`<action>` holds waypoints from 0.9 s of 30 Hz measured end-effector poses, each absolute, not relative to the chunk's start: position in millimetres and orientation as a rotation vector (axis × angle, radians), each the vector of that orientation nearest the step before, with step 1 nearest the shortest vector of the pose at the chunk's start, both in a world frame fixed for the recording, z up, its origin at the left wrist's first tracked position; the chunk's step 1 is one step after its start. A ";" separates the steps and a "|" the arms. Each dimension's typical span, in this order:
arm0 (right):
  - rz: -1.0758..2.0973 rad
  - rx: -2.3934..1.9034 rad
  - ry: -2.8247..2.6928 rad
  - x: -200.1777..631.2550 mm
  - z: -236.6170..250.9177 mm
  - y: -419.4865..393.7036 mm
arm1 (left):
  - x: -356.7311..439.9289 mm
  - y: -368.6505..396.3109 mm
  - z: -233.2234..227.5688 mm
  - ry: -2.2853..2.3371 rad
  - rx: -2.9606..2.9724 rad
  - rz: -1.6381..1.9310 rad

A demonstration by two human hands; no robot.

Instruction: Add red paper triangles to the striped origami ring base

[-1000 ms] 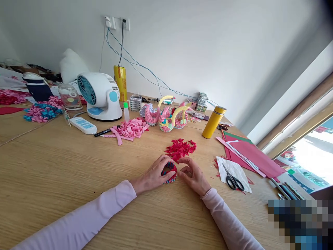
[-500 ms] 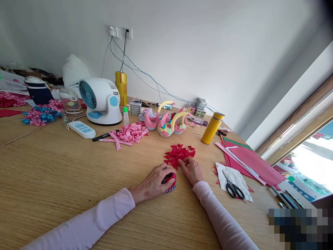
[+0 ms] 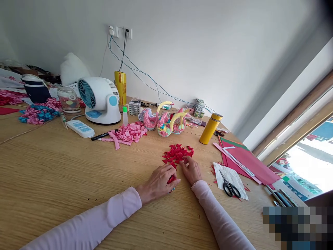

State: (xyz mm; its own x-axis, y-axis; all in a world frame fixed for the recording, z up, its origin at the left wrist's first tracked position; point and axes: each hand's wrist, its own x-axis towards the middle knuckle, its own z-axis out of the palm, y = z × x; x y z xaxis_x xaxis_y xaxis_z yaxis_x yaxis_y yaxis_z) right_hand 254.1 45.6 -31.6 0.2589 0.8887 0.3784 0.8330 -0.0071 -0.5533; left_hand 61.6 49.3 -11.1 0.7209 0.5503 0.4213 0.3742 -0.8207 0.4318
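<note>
Fan (image 3: pixel 97 100) and remote (image 3: pixel 80 128) sit well off to the left of the hands, far back on the table (image 3: pixel 59 173), with a pen (image 3: pixel 101 135) and a heap of pink folds (image 3: pixel 128 132) nearer in, up and left of the grip. Straight beyond the hands stand the paper swans (image 3: pixel 166 121), well apart from them.

Nearer, the left hand (image 3: pixel 158 180) lies cupped over a small ring of folded paper (image 3: pixel 171 180), fingers curled down around it so that only a sliver of red and a bit of teal show at its right edge; the ring rests on the table under the palm. Just beside it, the right hand (image 3: pixel 191 170) rests with its fingertips at the near edge of the red pieces (image 3: pixel 178 153), a loose pile lying just beyond both hands. Its fingers are drawn together there (whether a piece is pinched between them I cannot tell, since the fingers hide the spot). The two hands lie close, thumbs almost meeting over the ring.

Right of the right hand, scissors (image 3: pixel 227 184) lie on a white scrap (image 3: pixel 231 173), near the wrist. Up and right of the grip stands a yellow flask (image 3: pixel 210 128), and further right red sheets (image 3: pixel 249 160) lie flat at the table's edge.
</note>
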 end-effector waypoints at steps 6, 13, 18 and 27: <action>0.074 -1.820 -1.593 261.9 -37.8 51.3 | 65.5 52.5 -17.4 0.753 2.593 0.792; 0.086 -1.771 -1.634 255.6 -36.5 53.7 | 66.1 53.4 -18.7 0.749 2.576 0.807; 0.123 -1.759 -1.575 250.9 -35.0 59.5 | 65.6 54.0 -19.5 0.729 2.598 0.808; 0.410 -1.626 -1.190 252.9 -19.2 44.4 | 63.8 52.9 -17.0 0.711 2.581 0.827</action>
State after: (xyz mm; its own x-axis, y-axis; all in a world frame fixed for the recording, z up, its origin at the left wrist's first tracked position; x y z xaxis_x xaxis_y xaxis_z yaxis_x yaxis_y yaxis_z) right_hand 252.9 44.4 -19.2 0.4506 0.8475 0.2806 0.4944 0.0248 -0.8689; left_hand 63.8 52.9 -17.0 0.7058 0.5526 0.4433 0.3558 -0.8176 0.4527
